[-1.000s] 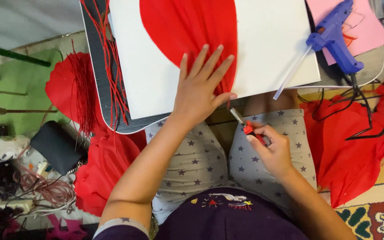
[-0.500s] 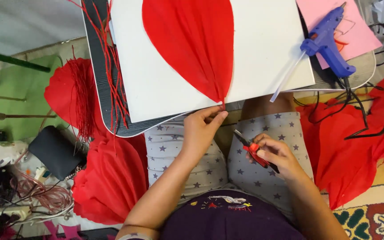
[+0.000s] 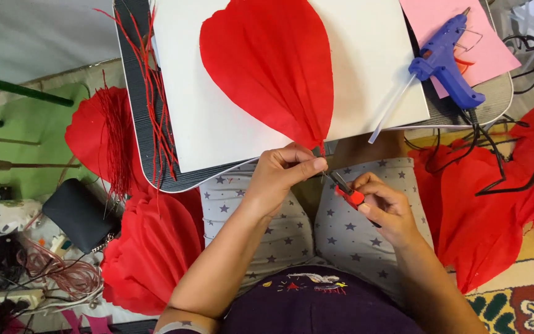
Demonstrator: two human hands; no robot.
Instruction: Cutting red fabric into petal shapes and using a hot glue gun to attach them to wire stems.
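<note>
Below the red petal [image 3: 273, 68], its tip is pinched by the left hand [image 3: 285, 173] to keep it steady, while small scissors [image 3: 346, 190] are gripped by the right hand [image 3: 384, 207].

We see bright, even light, soft shadows, no glare; edges bend slightly, and focus holds throughout.

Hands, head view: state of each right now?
Left hand: closed, pinching the narrow tip of the red petal.
Right hand: closed around small red-handled scissors.
</note>
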